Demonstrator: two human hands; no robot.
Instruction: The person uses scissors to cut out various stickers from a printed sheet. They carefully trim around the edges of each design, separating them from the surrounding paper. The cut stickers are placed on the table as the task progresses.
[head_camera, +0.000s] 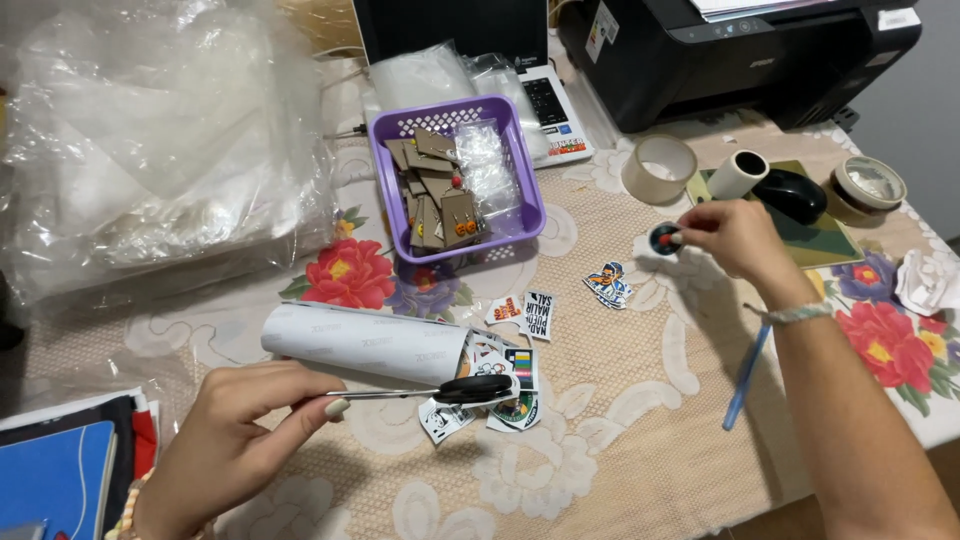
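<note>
Two hands were busy: left hand (235, 440), nearest, had its grip clamped on the blade end of scissors (440, 391), handles pointing away, likely parked safe w/ cutting paused. The curled sticker sheet (370, 343) and cut stickers (520, 315) lay just beyond on the tabletop (640, 440). Farther off, right hand (735, 235) pinched a small round sticker (664, 239) by its edge, prob. to inspect it, w/ purple basket (530, 205) behind.

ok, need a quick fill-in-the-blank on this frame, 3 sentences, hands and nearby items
1. The left hand holds the scissors by the ____, handles pointing away.
2. The right hand pinches a small round sticker near the black computer ____.
3. The cardboard earring cards sit in a ____ plastic basket.

Missing words: blades; mouse; purple
</note>
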